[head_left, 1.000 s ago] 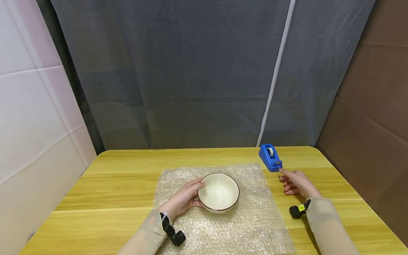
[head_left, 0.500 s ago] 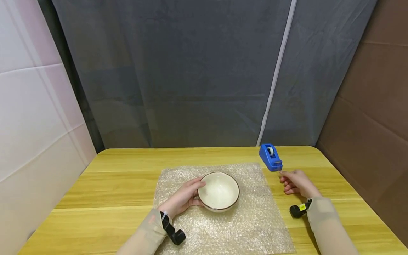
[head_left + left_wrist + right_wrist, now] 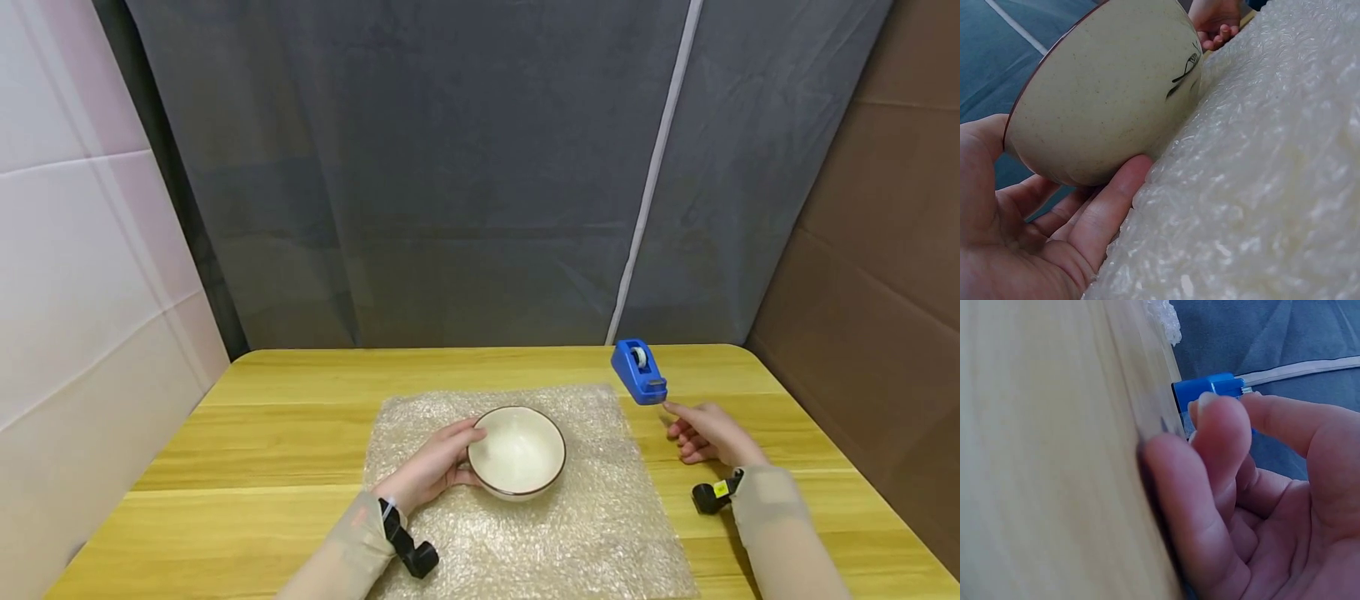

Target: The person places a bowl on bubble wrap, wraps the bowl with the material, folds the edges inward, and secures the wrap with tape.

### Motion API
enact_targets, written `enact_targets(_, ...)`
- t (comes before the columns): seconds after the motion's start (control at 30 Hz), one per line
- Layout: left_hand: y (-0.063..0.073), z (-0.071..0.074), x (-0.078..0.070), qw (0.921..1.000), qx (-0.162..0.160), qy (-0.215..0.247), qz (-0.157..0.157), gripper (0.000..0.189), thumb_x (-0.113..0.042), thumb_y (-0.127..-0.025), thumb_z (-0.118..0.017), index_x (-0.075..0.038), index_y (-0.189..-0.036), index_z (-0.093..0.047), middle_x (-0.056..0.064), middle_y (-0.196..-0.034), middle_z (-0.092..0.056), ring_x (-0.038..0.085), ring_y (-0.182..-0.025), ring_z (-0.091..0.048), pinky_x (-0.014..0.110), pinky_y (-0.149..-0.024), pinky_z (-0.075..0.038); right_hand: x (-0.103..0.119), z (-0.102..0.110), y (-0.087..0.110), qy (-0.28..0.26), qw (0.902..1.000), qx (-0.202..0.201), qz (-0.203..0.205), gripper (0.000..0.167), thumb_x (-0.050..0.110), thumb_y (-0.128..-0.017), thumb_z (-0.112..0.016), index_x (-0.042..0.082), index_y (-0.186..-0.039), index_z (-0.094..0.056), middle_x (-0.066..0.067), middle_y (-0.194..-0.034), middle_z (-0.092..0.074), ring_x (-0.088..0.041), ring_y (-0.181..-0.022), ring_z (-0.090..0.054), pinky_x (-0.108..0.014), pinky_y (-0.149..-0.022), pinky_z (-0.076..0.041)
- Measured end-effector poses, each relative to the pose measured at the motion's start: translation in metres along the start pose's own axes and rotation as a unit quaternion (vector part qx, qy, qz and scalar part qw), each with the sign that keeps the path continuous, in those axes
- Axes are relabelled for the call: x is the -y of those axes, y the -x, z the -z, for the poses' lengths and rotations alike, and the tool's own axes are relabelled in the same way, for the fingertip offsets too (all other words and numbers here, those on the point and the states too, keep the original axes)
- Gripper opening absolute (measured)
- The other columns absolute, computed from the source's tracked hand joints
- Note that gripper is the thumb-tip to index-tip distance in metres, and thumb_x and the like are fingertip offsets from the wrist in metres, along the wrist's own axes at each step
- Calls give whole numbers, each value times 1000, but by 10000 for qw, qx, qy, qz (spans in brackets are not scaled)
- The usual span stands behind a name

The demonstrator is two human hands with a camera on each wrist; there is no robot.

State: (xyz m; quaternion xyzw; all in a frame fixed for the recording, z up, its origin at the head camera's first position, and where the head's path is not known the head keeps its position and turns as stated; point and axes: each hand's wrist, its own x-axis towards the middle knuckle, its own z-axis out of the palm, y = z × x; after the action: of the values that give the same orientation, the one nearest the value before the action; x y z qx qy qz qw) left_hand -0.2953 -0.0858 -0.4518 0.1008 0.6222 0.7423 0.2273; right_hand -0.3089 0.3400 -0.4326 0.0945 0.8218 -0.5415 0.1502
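Note:
A cream bowl with a dark brown rim tilts over a sheet of bubble wrap. My left hand grips its left side, thumb over the rim and fingers under the body. In the left wrist view the bowl shows a small dark painted motif, its lower side close against the wrap. At the right, my right hand is at the front end of a blue tape dispenser. Its thumb and forefinger pinch together at the clear tape by the cutter; the other fingers curl loosely.
The yellow wooden table carries the bubble wrap in its middle and the dispenser at the back right. A grey curtain hangs behind, with a white panel left and a brown one right.
My right hand has shifted slightly right, its fingertips still at the front of the dispenser. My left hand and the bowl keep their place over the wrap.

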Motion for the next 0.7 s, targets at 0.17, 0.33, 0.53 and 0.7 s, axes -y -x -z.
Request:
enact_targets(0.17,-2,-3,-1,10000,13,-24,6,67,-24,-97,-55,7,-148,-25,22,-123,-57,21,-90,-66,34,-70,-59,-2,6,1,15,10000,9,-8,53,48,-98,-50,-1,-84,-63,-3,-65,-57,-12,-53,-58,-30,-59,-58)
enact_targets(0.33,-4,-3,-2,10000,35,-28,-1,68,-25,-97,-55,7,-149,-25,22,-121,-58,20,-86,-66,31,-68,-59,1,15,4,148,9998,-98,-1,54,51,-98,-49,0,-84,-63,-3,-67,-56,-13,-55,-58,-29,-58,-57)
enact_targets(0.53,-3,-2,0,9999,17,-92,48,69,-27,-97,-55,6,-149,-23,23,-122,-56,20,-86,-66,31,-68,-59,25,8,10,510,9973,-445,290,57,47,-98,-51,-8,-95,-63,-6,-73,-57,-14,-58,-56,-29,-58,-55)
enact_targets(0.7,-1,0,-1,9999,33,-106,27,69,-25,-98,-54,8,-149,-21,22,-121,-57,20,-86,-66,32,-70,-59,56,-16,10,1037,9905,-614,663,58,45,-97,-55,-12,-98,-65,-12,-81,-62,-17,-62,-59,-33,-61,-57)
